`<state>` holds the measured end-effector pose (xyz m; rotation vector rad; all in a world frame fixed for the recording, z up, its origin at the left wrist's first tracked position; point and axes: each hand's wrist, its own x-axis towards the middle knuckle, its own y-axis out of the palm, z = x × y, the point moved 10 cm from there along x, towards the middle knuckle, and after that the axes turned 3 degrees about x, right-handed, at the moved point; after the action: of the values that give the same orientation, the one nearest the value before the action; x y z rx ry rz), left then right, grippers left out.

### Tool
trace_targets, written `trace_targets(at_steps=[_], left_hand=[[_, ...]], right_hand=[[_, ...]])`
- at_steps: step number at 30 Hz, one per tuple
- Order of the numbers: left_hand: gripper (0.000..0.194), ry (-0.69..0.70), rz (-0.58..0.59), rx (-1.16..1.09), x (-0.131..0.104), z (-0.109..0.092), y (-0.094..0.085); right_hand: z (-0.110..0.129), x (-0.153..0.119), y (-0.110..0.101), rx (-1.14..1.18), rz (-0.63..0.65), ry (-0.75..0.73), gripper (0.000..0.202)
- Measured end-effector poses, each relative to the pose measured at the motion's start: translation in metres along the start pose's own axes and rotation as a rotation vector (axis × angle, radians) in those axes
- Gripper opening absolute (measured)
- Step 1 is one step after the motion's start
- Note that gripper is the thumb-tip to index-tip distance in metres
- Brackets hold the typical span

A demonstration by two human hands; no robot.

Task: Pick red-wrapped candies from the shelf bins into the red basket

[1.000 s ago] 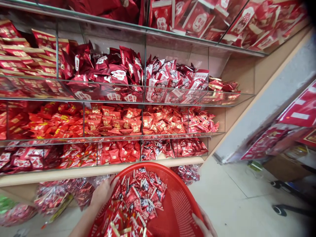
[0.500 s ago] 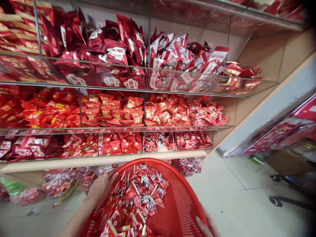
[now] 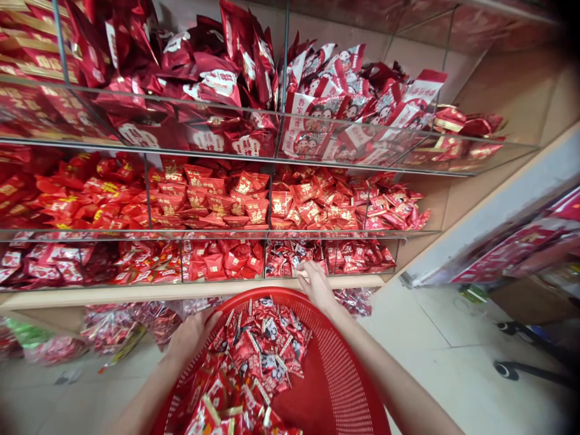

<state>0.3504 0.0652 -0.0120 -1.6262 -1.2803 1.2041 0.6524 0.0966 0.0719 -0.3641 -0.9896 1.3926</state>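
Note:
A red plastic basket (image 3: 362, 362) with a perforated wall holds many small red candy packets (image 3: 267, 344), heaped toward its left side. My left hand (image 3: 193, 335) is closed on the basket's left rim. My right hand (image 3: 317, 287) reaches over the far rim to the front of the lowest shelf row, fingers stretched out by a compartment of red and black packets (image 3: 285, 258). Its fingertips are at the compartment's front edge, and I see nothing held in them.
Shelves with clear dividers hold larger dark red bags (image 3: 212, 84) above and red-and-gold packets (image 3: 217, 196) in the middle row. Clear plastic bags of sweets (image 3: 109, 329) lie beneath the wooden shelf edge (image 3: 136, 295). A chair's caster (image 3: 506, 370) stands on the tiled floor at right.
My right hand has left the basket's right rim and moved forward to the lowest shelf row. My left hand stays on the rim. The shelves appear slightly larger.

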Motion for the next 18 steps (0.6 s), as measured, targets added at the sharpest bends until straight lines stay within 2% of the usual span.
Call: trace_targets(at_steps=[2,4,6,8,11,14,18], left_hand=[[0.049,-0.023,0.012,-0.002,0.0,0.004,0.002],[0.05,-0.047,0.024,0.004,0.0,0.009,0.004],[0.051,-0.066,0.034,0.012,0.001,0.013,0.006],[0.051,-0.068,0.034,0.013,0.002,0.016,0.006],[0.052,-0.072,0.032,0.016,0.003,0.018,0.006],[0.052,-0.084,0.038,0.022,0.003,0.018,0.007],[0.052,-0.086,0.032,0.029,0.002,0.016,0.004]], right_hand=[[-0.004,0.032,0.029,-0.13,0.09,-0.022,0.017],[-0.009,0.051,0.053,-0.245,0.184,-0.04,0.02],[-0.013,0.061,0.07,-0.346,0.26,-0.068,0.022],[-0.014,0.065,0.078,-0.421,0.298,-0.099,0.022],[-0.008,0.067,0.077,-0.449,0.289,-0.143,0.019],[0.001,0.066,0.066,-0.392,0.239,-0.179,0.019],[0.008,0.058,0.041,-0.123,0.11,-0.181,0.014]])
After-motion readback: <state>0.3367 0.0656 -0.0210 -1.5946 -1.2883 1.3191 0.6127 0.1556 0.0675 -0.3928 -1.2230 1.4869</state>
